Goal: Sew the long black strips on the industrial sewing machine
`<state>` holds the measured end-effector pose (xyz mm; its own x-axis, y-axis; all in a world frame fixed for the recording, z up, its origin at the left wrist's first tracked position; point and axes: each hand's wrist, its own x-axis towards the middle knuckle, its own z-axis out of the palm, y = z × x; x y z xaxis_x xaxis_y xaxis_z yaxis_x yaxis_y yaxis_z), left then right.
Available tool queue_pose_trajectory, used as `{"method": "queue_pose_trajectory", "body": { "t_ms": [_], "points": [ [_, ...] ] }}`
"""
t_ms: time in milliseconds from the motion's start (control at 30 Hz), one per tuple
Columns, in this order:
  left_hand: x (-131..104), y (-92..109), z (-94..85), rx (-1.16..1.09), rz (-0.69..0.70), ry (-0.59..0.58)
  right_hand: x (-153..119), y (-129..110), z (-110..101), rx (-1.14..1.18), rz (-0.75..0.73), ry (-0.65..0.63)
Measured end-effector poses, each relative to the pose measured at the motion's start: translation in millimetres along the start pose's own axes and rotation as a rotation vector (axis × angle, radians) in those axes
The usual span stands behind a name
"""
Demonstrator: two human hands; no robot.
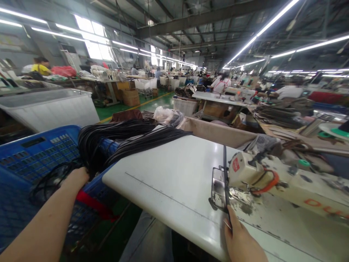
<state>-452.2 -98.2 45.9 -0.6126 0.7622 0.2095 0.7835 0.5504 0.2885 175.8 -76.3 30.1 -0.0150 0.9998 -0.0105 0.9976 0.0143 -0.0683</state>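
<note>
At the lower right, my right hand (pixel 240 233) is closed on the near end of a thin black strip (pixel 225 171), which runs away from me across the metal plate beside the sewing machine (pixel 269 174). A small metal tool seems to show at its fingers. My left hand (pixel 77 178) reaches over the blue basket (pixel 51 142), its fingers curled at hanging black strips; what they hold is hidden. A large bundle of black strips (pixel 152 140) drapes from the white table (pixel 174 174) into the basket.
A red strap (pixel 95 205) hangs on the basket's near side. Beyond the basket stands a large white bin (pixel 51 109). A beige bin (pixel 220 133) sits behind the table, with a plastic bag (pixel 167 116) near it. Other people work at tables farther off.
</note>
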Motion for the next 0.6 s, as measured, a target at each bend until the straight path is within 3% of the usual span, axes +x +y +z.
{"method": "queue_pose_trajectory", "body": {
  "t_ms": [133,233,333,467,600],
  "points": [
    [-1.3,29.9,-0.5,0.116,-0.105,0.01,-2.7,-4.3,-2.0,-0.022,0.014,0.036],
    [-6.0,70.2,9.0,0.124,0.076,0.101,-5.4,-9.2,-9.2,-0.036,0.024,0.033],
    [-19.8,125.6,29.2,-0.022,0.342,0.145,-7.8,-14.8,-17.7,-0.052,0.051,-0.01],
    [-64.1,212.1,66.6,-0.344,0.618,-0.049,-10.4,-18.4,-22.3,-0.052,0.065,-0.027],
    [-133.7,295.1,93.8,-0.484,0.909,-0.285,-11.2,-17.7,-23.6,-0.029,0.066,-0.048]
  ]
}}
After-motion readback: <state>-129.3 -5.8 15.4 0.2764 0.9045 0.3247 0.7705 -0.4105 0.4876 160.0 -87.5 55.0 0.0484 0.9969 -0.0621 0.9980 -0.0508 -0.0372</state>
